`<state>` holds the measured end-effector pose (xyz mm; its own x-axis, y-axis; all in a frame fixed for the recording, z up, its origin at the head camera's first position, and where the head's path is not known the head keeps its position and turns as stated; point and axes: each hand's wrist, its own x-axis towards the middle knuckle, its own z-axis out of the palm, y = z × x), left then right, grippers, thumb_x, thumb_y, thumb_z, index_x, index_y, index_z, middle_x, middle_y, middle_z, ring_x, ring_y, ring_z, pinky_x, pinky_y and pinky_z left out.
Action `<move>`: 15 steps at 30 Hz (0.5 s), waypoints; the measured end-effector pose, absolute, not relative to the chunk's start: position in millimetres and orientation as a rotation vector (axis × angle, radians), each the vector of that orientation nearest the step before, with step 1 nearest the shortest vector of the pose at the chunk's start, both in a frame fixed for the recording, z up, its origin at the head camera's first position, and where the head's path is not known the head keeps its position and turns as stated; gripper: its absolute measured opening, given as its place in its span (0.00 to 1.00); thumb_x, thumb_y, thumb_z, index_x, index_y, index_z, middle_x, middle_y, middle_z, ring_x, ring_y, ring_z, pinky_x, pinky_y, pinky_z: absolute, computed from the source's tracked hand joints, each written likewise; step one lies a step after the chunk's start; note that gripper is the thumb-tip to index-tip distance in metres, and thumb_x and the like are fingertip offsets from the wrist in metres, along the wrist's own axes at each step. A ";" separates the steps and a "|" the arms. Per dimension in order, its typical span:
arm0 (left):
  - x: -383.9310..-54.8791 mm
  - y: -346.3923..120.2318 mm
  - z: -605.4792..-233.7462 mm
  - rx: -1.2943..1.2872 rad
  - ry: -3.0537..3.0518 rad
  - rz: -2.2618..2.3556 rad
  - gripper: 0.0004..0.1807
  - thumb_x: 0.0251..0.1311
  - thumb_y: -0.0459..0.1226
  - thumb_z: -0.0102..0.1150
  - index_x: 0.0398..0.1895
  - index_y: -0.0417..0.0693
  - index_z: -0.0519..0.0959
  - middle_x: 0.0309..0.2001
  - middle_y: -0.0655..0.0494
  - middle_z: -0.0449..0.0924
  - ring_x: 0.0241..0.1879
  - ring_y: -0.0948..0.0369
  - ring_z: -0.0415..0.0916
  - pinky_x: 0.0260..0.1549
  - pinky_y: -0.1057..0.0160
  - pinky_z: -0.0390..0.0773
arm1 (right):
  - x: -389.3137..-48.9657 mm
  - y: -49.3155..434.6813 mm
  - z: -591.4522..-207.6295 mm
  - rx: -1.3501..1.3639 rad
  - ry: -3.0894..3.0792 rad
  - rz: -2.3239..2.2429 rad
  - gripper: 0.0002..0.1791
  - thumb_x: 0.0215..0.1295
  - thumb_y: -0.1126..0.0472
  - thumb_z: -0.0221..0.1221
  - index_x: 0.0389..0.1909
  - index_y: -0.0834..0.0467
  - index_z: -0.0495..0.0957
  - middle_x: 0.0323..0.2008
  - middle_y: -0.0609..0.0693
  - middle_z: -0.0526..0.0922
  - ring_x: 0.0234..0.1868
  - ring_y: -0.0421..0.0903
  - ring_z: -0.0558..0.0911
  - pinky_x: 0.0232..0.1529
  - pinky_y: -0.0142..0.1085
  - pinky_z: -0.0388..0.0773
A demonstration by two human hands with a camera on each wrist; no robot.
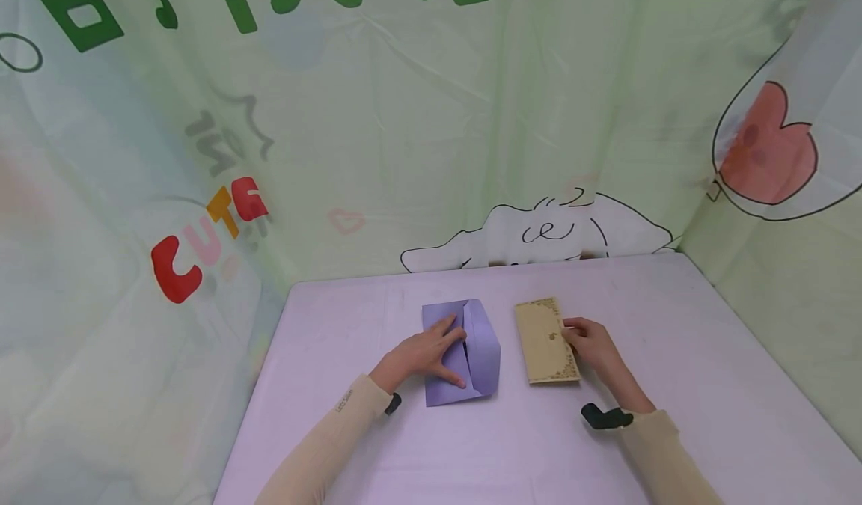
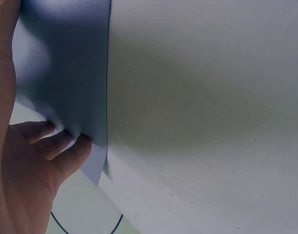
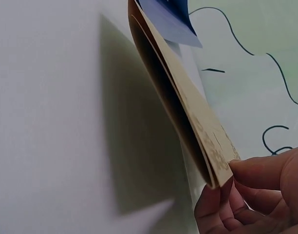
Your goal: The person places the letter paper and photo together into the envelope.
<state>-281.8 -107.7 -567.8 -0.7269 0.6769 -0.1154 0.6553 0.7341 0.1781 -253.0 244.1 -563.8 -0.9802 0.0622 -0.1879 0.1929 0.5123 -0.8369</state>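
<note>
A purple envelope [image 1: 483, 352] lies on the table with its flap folded out to the right. My left hand [image 1: 424, 349] rests on it, fingers and thumb spread across the slit beside the flap. In the left wrist view, fingertips of that hand [image 2: 34, 170] touch the envelope [image 2: 71, 63]. To the right of the envelope is a folded tan sheet of letter paper [image 1: 544, 340] with a brown ornamental border. My right hand [image 1: 592, 344] pinches its right edge between thumb and fingers. The right wrist view shows the folded letter paper [image 3: 193, 117] held above the table, its layers slightly apart.
A pale lilac cloth covers the table [image 1: 525, 460]. Behind it hangs a light green printed curtain [image 1: 431, 131], which also runs down both sides. A dark strap piece [image 1: 606, 417] sits at the right wrist.
</note>
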 end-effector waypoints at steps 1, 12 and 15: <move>-282.1 -107.8 -568.5 1.071 2.762 0.185 0.49 0.43 0.71 0.68 0.66 0.61 0.63 0.78 0.41 0.51 0.75 0.50 0.59 0.61 0.53 0.76 | -253.3 242.5 -564.8 0.214 2.609 -1.479 0.23 0.77 0.62 0.49 0.65 0.73 0.67 0.49 0.68 0.80 0.40 0.49 0.79 0.36 0.32 0.76; -282.4 -108.3 -566.7 1.082 2.764 0.191 0.49 0.44 0.71 0.68 0.66 0.61 0.63 0.78 0.40 0.52 0.75 0.49 0.60 0.61 0.54 0.76 | -257.3 226.4 -568.8 0.160 2.594 -1.508 0.23 0.76 0.62 0.51 0.64 0.73 0.69 0.47 0.67 0.81 0.39 0.47 0.79 0.34 0.32 0.76; -281.7 -108.6 -566.7 1.076 2.762 0.192 0.49 0.44 0.71 0.68 0.66 0.61 0.63 0.78 0.40 0.52 0.75 0.49 0.60 0.61 0.54 0.76 | -258.2 220.0 -569.9 0.141 2.584 -1.516 0.22 0.76 0.62 0.52 0.64 0.72 0.69 0.46 0.66 0.82 0.38 0.46 0.79 0.34 0.32 0.76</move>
<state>-281.7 -108.6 -566.7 -0.7248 0.6797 -0.1121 0.6577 0.7312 0.1808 -258.2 220.0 -569.9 -0.9854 0.0086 -0.1698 0.1524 0.4873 -0.8598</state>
